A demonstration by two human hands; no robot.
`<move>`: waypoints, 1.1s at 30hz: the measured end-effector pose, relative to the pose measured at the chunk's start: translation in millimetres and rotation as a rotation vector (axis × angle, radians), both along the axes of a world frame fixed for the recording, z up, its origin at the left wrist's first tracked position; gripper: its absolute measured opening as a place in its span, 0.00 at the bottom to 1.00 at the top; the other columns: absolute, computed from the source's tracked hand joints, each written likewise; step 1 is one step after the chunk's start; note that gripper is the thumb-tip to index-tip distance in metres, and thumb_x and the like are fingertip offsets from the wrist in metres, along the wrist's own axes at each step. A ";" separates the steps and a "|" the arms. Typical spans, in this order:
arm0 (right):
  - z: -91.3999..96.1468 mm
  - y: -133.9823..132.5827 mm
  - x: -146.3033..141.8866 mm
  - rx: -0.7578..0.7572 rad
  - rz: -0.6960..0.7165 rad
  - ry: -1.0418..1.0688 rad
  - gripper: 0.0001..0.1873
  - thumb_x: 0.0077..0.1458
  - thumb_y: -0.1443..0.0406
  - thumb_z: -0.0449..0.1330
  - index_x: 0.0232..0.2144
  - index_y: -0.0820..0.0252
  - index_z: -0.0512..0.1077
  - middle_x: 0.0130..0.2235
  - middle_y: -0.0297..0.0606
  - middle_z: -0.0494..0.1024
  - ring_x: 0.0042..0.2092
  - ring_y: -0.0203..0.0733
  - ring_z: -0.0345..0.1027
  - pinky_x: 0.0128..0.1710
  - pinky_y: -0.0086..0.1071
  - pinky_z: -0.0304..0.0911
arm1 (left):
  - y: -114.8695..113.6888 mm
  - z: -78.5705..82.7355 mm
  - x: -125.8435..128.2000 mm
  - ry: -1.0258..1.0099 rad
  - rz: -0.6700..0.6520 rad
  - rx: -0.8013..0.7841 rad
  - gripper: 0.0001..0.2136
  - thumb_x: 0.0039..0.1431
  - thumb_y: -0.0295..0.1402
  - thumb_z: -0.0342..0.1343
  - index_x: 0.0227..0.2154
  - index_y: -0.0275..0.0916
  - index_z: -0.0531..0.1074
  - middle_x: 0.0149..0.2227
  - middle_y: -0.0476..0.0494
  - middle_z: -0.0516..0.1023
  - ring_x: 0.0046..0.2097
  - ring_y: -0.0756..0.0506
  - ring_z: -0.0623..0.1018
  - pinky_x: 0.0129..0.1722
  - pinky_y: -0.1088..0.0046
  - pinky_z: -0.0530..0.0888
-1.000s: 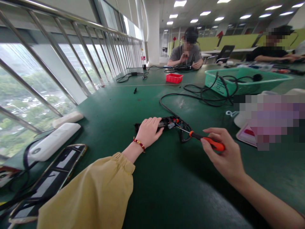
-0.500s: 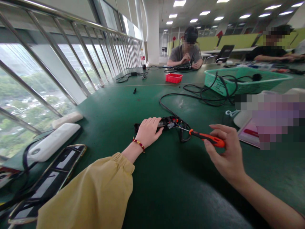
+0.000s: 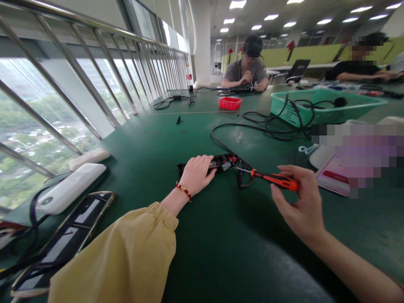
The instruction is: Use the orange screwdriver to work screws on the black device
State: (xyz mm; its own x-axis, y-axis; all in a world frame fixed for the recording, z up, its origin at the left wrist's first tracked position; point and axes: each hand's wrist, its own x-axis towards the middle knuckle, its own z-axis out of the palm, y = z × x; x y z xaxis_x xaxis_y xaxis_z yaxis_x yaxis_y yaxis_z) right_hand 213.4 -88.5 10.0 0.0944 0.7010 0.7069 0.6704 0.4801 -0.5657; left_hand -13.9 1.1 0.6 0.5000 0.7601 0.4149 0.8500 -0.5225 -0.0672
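My left hand [image 3: 198, 173] is wrapped over a dark, opened electrical device [image 3: 217, 162] and presses it to the green table. Wires and small orange and grey parts show at the device's right end, where a black cord [image 3: 225, 145] leaves it. In my right hand [image 3: 303, 195] is an orange and black screwdriver [image 3: 276, 180], gripped by its handle between thumb and fingers. Its thin shaft points left, with the tip among the wires; whether it touches a screw is too small to tell. The device's middle lies hidden under my left hand.
A green basket [image 3: 341, 112] with black cable stands at the back right, a red tray [image 3: 230, 104] at the back centre. On the left lie a phone [image 3: 67, 235] and a white power bank [image 3: 74, 187] beside the railing [image 3: 91, 75]. A co-worker [image 3: 246, 69] sits across the table.
The screwdriver's handle has turned slightly in my right hand, its orange and black markings showing differently. My left hand and the device stay in place.
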 end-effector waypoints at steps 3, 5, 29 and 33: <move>-0.9 -1.1 -0.5 -0.137 0.064 -0.013 0.11 0.51 0.65 0.56 0.39 0.58 0.64 0.26 0.32 0.68 0.26 0.36 0.64 0.24 0.30 0.60 | 0.1 0.0 -0.3 0.001 0.002 0.002 0.15 0.58 0.36 0.45 0.45 0.32 0.63 0.39 0.39 0.71 0.40 0.43 0.70 0.39 0.66 0.66; -1.5 -1.3 -1.3 -0.158 0.083 -0.017 0.10 0.52 0.65 0.55 0.39 0.58 0.65 0.25 0.31 0.68 0.24 0.34 0.62 0.23 0.29 0.59 | 0.3 -0.2 -0.3 0.001 0.002 0.003 0.15 0.58 0.36 0.45 0.45 0.32 0.63 0.40 0.39 0.71 0.40 0.43 0.70 0.40 0.66 0.65; -1.3 -0.4 -1.4 0.012 0.016 -0.011 0.17 0.48 0.66 0.59 0.42 0.57 0.64 0.31 0.35 0.69 0.30 0.37 0.66 0.29 0.32 0.63 | 0.5 -1.1 -0.3 -0.005 -0.002 0.011 0.15 0.58 0.36 0.46 0.45 0.32 0.63 0.40 0.39 0.71 0.40 0.43 0.70 0.40 0.66 0.66; -1.4 0.4 -0.8 -0.007 0.010 -0.019 0.15 0.48 0.65 0.59 0.41 0.58 0.64 0.31 0.35 0.69 0.30 0.37 0.66 0.29 0.31 0.62 | 0.9 -1.5 -0.4 -0.002 0.002 0.012 0.15 0.58 0.36 0.46 0.45 0.32 0.63 0.39 0.40 0.71 0.40 0.43 0.70 0.40 0.66 0.66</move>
